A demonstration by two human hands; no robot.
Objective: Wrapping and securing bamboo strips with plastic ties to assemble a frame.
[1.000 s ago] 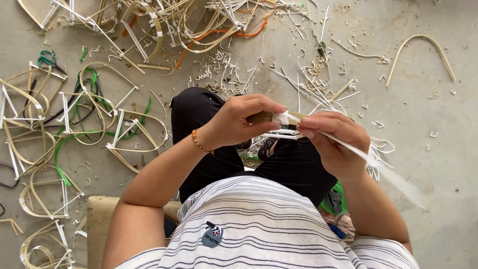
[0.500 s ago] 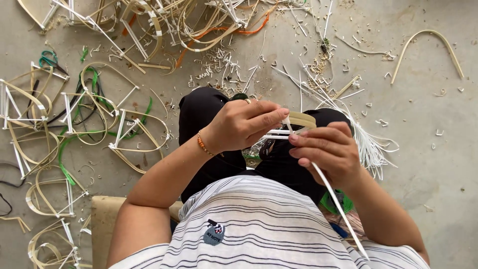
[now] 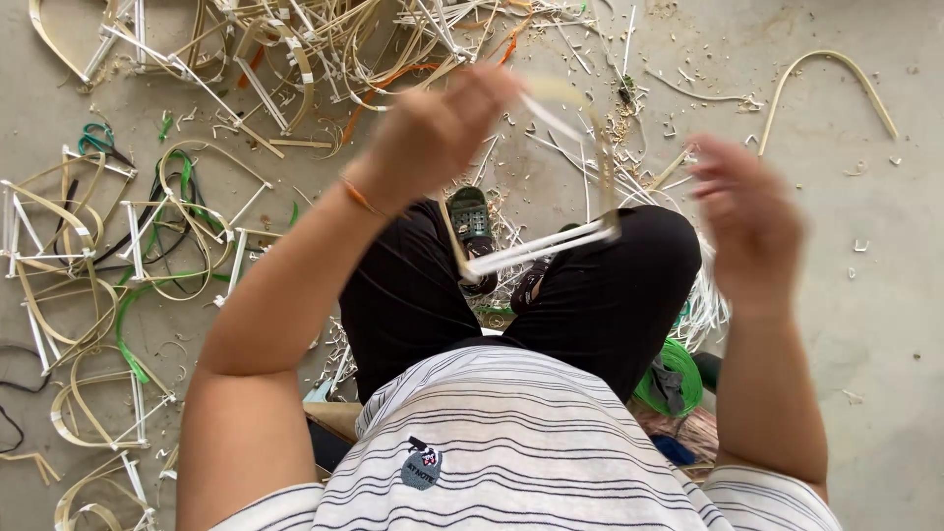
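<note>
The head view looks straight down on a seated person in a white shirt with thin dark stripes (image 3: 511, 442) and black trousers (image 3: 629, 285), above a grey concrete floor (image 3: 875, 324).

The left hand (image 3: 438, 133) is raised in front of the knees and is blurred. Its fingers are curled closed around the top of a pale bent cane strip frame with a white straight bar across its lower end (image 3: 551, 236). The curved top of the frame sits at the fingertips, its two sides drop down and away from the hand, and the white bar hangs below and to the right of the hand, over the gap between the knees. An orange cord bracelet (image 3: 359, 197) circles the left wrist.

The right hand (image 3: 747, 216) is held up to the right of the frame, well apart from the left hand. It is blurred; the fingers look loosely spread and nothing can be made out in them. The end of the white bar lies just left of this hand, not touching it.

Between the knees a dark green sandal (image 3: 472, 231) shows on the floor. A coil of bright green plastic string (image 3: 674, 374) lies by the right thigh. To the left, many finished pale cane loops with white bars (image 3: 88, 246) lie scattered over the floor, some with green strips among them. A heap of loose cane strips and offcuts (image 3: 324, 49) fills the top of the view, and one single curved pale cane strip (image 3: 836, 64) lies alone at the upper right.
</note>
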